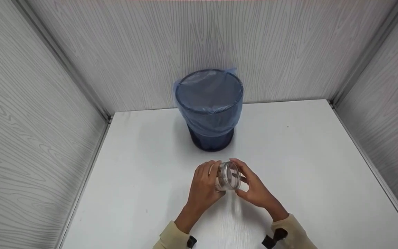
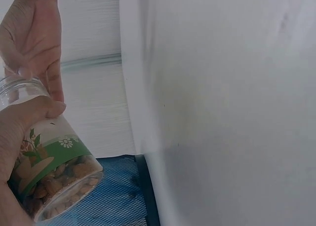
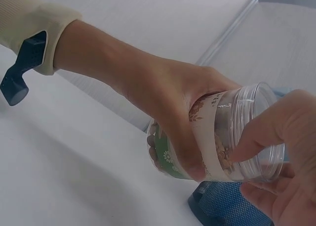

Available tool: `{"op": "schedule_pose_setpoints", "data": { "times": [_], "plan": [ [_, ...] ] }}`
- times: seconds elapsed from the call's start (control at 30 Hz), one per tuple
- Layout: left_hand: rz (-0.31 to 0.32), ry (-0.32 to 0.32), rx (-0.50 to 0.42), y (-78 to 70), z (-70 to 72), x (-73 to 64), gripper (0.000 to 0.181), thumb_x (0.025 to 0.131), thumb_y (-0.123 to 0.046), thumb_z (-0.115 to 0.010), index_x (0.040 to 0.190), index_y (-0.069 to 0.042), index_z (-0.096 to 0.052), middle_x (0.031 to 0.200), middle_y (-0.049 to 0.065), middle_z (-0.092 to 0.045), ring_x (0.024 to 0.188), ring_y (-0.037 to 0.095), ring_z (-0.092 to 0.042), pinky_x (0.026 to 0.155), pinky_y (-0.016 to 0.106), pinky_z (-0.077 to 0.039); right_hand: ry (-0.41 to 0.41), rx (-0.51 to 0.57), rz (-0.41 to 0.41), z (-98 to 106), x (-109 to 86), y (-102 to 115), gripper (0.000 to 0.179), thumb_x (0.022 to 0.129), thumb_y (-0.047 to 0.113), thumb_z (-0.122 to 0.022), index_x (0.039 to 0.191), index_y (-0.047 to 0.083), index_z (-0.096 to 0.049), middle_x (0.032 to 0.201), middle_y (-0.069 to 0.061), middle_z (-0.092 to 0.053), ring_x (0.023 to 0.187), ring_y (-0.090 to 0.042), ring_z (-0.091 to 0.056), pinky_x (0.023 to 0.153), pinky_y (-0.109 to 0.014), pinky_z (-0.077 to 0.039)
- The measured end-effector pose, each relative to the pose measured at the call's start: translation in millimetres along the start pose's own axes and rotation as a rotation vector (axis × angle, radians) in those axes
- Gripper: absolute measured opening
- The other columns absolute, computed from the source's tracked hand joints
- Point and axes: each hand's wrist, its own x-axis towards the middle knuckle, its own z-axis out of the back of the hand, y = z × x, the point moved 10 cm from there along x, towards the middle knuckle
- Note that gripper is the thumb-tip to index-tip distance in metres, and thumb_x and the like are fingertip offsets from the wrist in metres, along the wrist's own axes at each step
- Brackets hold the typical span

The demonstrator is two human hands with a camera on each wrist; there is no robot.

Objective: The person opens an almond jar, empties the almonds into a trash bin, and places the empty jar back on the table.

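Two hands are holding a jar over the worktop, in front of a bin. The jar [image 1: 222,180] is leaning well off upright, its clear, ringed top end [image 1: 233,175] pointing toward the person's right. The left hand [image 1: 202,188] is wrapping round the body, its thumb lying across the label [image 2: 48,154] in the left wrist view. The right hand [image 1: 256,190] is gripping the top end, its thumb and fingers spreading to either side of the rim. Brown pieces [image 2: 55,184] are filling the part of the jar near its base; the label is showing a green band and a white flower. Whether the top end is wearing a separate lid, the views are not making clear.

The bin [image 1: 211,142], dark blue and meshed, is standing upright on the worktop [image 1: 133,190], near the back wall [image 1: 212,34]. A thin blue bag [image 1: 207,122] is lining it and hanging over its rim. Grey wood-grained walls are enclosing the white worktop at the back and both sides. Pale sleeves [image 1: 294,233] are covering the forearms, and dark straps [image 1: 281,234] are showing beside the cuffs.
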Motion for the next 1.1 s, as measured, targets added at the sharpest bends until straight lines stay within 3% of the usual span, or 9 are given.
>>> {"op": "schedule_pose_setpoints", "data": {
  "times": [0.17, 0.4, 0.53, 0.67, 0.83, 1.1],
  "plan": [
    [0.000, -0.002, -0.002, -0.1, 0.7, 1.1, 0.088, 0.063, -0.032, -0.092, 0.139, -0.010, -0.053, 0.129, 0.006, -0.058, 0.122, 0.023, -0.056, 0.108, 0.042, -0.044, 0.005, -0.045, 0.037, 0, -0.7, 1, 0.101, 0.078, -0.016, -0.072, 0.161, 0.018, -0.026, 0.162, -0.008, -0.033, 0.148, -0.031, -0.033, 0.108, -0.063, -0.039],
    [0.007, 0.002, -0.004, 1.7, -0.6, 0.7, 0.086, 0.066, -0.036, -0.091, 0.139, -0.010, -0.053, 0.128, 0.005, -0.058, 0.121, 0.022, -0.056, 0.108, 0.041, -0.044, -0.041, -0.071, 0.032, -3, -1.8, -1, 0.102, 0.084, 0.017, -0.083, 0.163, 0.016, -0.018, 0.165, -0.010, -0.027, 0.149, -0.029, -0.031, 0.111, -0.065, -0.034],
    [0.009, 0.007, 0.003, 2.6, -0.5, 0.5, 0.086, 0.067, -0.035, -0.091, 0.139, -0.009, -0.053, 0.129, 0.006, -0.058, 0.121, 0.022, -0.055, 0.109, 0.041, -0.043, -0.128, -0.026, -0.028, 2, -2.5, 9, 0.096, 0.087, 0.011, -0.079, 0.162, 0.008, -0.020, 0.163, -0.018, -0.030, 0.145, -0.038, -0.036, 0.107, -0.067, -0.036],
    [0.008, 0.000, 0.023, 4.4, 0.6, 0.9, 0.085, 0.066, -0.032, -0.091, 0.138, -0.009, -0.054, 0.128, 0.006, -0.058, 0.120, 0.023, -0.055, 0.107, 0.041, -0.044, -0.209, 0.029, -0.142, 6, -8.7, -4, 0.082, 0.094, 0.011, -0.072, 0.160, 0.007, -0.025, 0.158, -0.017, -0.038, 0.141, -0.038, -0.042, 0.107, -0.059, -0.043],
    [0.001, -0.014, 0.034, 4.2, 2.2, 1.9, 0.085, 0.064, -0.030, -0.091, 0.138, -0.009, -0.054, 0.127, 0.007, -0.058, 0.119, 0.024, -0.056, 0.106, 0.042, -0.045, -0.227, 0.061, -0.247, 1, -15.0, -18, 0.079, 0.096, 0.023, -0.071, 0.159, 0.003, -0.027, 0.157, -0.019, -0.040, 0.138, -0.035, -0.047, 0.105, -0.047, -0.048],
    [-0.002, 0.006, 0.061, 2.5, -1.1, -0.9, 0.087, 0.066, -0.034, -0.091, 0.140, -0.010, -0.053, 0.129, 0.008, -0.058, 0.122, 0.026, -0.056, 0.108, 0.043, -0.044, -0.252, 0.107, -0.284, -4, -16.5, -20, 0.085, 0.092, 0.028, -0.077, 0.157, 0.000, -0.031, 0.154, -0.020, -0.043, 0.135, -0.033, -0.052, 0.102, -0.038, -0.050]
  ]
}}
